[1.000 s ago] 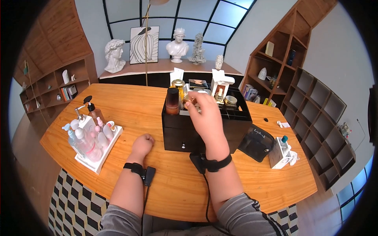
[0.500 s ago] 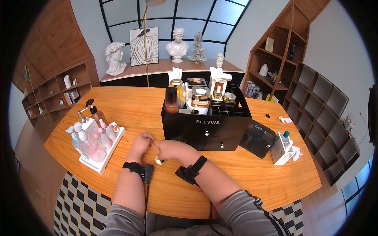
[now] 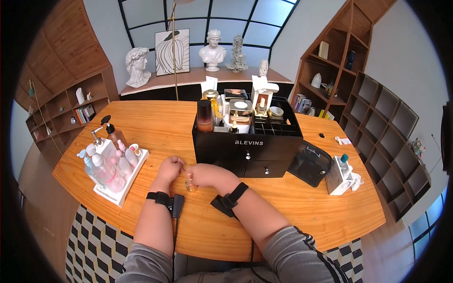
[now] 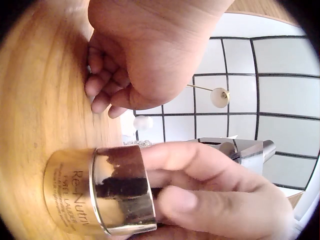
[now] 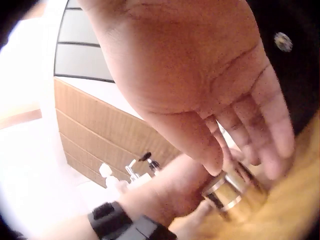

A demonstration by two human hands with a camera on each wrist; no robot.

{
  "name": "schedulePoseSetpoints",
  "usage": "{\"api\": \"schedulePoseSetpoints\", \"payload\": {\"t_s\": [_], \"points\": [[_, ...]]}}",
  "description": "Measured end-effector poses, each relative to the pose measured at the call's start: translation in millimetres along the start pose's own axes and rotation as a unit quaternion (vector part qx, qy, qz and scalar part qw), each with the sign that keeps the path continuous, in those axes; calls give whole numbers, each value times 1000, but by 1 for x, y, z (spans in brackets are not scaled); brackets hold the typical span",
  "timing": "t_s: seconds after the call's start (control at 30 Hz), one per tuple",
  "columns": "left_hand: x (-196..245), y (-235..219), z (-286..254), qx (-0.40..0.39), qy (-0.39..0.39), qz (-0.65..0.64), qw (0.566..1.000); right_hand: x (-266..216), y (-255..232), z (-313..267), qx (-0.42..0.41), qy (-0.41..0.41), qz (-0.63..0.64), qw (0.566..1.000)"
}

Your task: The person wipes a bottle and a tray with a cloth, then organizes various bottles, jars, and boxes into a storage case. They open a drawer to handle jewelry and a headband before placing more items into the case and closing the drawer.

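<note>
A gold cream jar [image 4: 70, 192] with a shiny gold lid [image 4: 125, 190] stands upright on the wooden table, close in front of the black organizer [image 3: 217, 153]. My right hand [image 3: 212, 177] has its thumb and fingers at the lid, pinching it from above. In the right wrist view the jar [image 5: 240, 200] shows below the thumb and fingertips. To the left of the jar, my left hand [image 3: 169, 170] rests on the table with its fingers loosely curled, holding nothing. The left wrist view has this hand [image 4: 145, 60] beside the jar.
The organizer's top holds several cosmetics, among them a brown bottle [image 3: 205, 118] and a white box [image 3: 261, 92]. A white tray [image 3: 118, 195] of pump and pink bottles stands at the left. A black pouch [image 3: 309, 165] and a white box with a teal cap [image 3: 337, 177] lie at the right.
My right hand has come down from the organizer's top to the table, bringing the cream jar. Tilted half a second ago, the jar is now upright. My left hand stays put.
</note>
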State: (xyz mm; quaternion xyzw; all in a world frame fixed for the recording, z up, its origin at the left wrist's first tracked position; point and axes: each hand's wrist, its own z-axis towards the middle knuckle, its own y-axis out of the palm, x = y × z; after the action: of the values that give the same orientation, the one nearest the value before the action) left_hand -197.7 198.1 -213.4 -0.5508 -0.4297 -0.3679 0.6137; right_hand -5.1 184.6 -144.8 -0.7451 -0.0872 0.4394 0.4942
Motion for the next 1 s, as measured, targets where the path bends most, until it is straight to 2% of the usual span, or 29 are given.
{"api": "schedulePoseSetpoints", "payload": {"t_s": [0.03, 0.13, 0.2, 0.27, 0.33, 0.37, 0.47, 0.5, 0.6, 0.8, 0.9, 1.0], "points": [[1, 0, 0, -1, -1, -1, 1000, -6, -7, -8, 23, -22, -63, 998], [4, 0, -3, -1, -6, -5, 1000, -32, -52, -47, 134, -76, 24, 988], [4, 2, -4, 1, -12, -9, 1000, -43, -77, -75, 247, -102, 101, 958], [5, 2, -5, -1, -3, 1, 1000, -48, -91, -93, 396, -75, 68, 913], [8, 2, -7, 0, 5, 8, 1000, -40, -103, -101, 495, -79, -46, 864], [9, 3, -8, 3, 10, 10, 1000, -38, -104, -104, 515, -48, -77, 852], [6, 2, -6, 4, 14, 4, 1000, -24, -99, -102, 510, 4, -157, 846], [4, 2, -5, 3, 13, 1, 1000, -22, -99, -102, 470, 39, -173, 865], [14, 0, -11, 4, 4, 28, 1000, -30, -97, -102, 454, 69, -228, 858], [17, 1, -13, 1, -2, 46, 999, -17, -102, -96, 488, 17, -212, 846], [16, 0, -13, 1, -3, 44, 999, -11, -104, -93, 535, -29, -188, 823], [10, 1, -9, -1, -4, 34, 999, -11, -106, -95, 528, -29, -167, 832]]}}
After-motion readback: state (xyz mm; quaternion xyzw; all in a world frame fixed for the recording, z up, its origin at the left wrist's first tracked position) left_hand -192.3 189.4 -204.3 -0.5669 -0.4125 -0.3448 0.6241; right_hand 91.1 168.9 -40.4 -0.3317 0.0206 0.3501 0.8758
